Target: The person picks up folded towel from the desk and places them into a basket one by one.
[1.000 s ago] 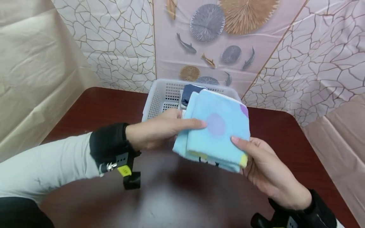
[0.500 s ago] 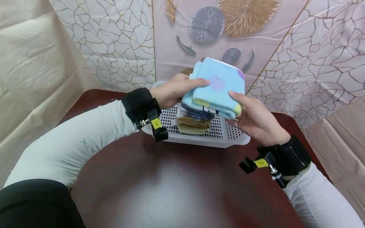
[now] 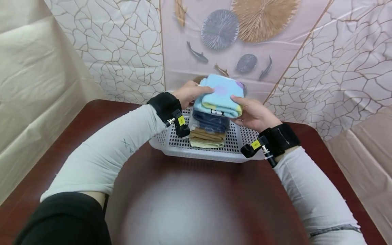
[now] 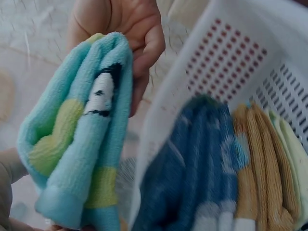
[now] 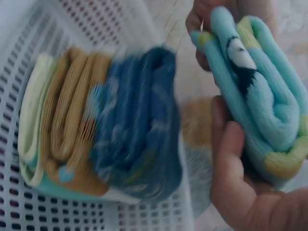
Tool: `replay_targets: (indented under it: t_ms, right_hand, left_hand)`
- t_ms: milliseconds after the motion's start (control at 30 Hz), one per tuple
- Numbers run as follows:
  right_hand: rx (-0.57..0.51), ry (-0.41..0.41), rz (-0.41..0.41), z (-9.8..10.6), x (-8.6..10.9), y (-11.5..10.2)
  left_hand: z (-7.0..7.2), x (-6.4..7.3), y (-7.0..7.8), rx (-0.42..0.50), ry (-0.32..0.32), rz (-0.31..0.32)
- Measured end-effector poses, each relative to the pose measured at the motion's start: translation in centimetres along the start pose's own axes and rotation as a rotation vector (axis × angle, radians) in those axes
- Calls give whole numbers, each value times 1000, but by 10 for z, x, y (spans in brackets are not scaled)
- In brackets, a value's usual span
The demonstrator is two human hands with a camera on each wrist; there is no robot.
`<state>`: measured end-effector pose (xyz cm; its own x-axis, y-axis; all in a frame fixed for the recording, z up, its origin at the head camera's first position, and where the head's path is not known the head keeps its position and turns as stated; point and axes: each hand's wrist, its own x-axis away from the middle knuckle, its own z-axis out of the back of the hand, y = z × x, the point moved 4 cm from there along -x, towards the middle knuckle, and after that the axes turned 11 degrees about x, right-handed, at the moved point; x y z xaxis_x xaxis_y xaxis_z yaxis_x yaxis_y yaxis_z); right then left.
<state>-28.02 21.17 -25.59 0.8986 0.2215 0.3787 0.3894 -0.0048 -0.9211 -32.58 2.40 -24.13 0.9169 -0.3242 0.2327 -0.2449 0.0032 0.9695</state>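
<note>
A folded light blue towel (image 3: 223,97) with yellow and purple patches is held level just above a stack in the basket. My left hand (image 3: 190,93) grips its left side, thumb on top. On the right side my right hand (image 3: 255,114) pinches it, thumb above and fingers below. Below lie a folded navy blue towel (image 3: 211,121), a brown towel (image 3: 206,136) and a pale green towel (image 3: 205,144). Both wrist views show a gap between the light blue towel (image 5: 274,106) and the navy towel (image 5: 139,130).
The white perforated plastic basket (image 3: 199,154) stands at the back of the dark red table (image 3: 147,197). A patterned cloth wall (image 3: 128,51) rises right behind it. Beige fabric (image 3: 39,85) hangs at the left side.
Both hands have carried the light blue towel away from me, from the basket's front to over the stack, and then lowered it. The stack has come into sight below it.
</note>
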Motion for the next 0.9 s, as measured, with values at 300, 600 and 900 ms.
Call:
replay_targets:
  t_ms: [300, 600, 900]
  right_hand:
    - [156, 2, -80, -2, -7, 20]
    - [261, -93, -45, -2, -2, 26]
    - [511, 62, 177, -2, 32, 25]
  left_hand:
    - [19, -9, -29, -118, -28, 158]
    - [35, 5, -34, -338, -49, 175]
    - [38, 29, -18, -557, -34, -42]
